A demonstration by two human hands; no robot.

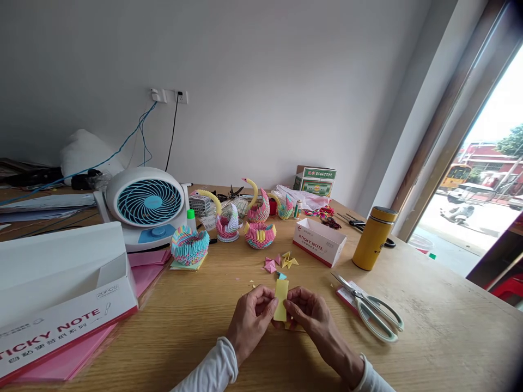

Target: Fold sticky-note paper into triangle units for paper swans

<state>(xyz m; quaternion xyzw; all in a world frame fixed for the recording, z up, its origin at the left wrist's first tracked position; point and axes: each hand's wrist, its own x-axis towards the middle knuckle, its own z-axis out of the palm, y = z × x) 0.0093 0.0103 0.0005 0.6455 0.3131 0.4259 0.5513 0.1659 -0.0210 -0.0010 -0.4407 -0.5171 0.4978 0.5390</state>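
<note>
Left hand (250,318) and right hand (308,316) are both closed by the fingertips on a yellow paper strip (281,299), held upright just above the counter (196,321). Scissors (373,310) lie just right of the hands. Beyond: folded paper pieces (280,262), sticky-note box (318,242), yellow flask (373,238).

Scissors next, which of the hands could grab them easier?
Probably the right hand: the scissors lie on its side of the table. The left hand would have to cross over the yellow paper strip.
</note>
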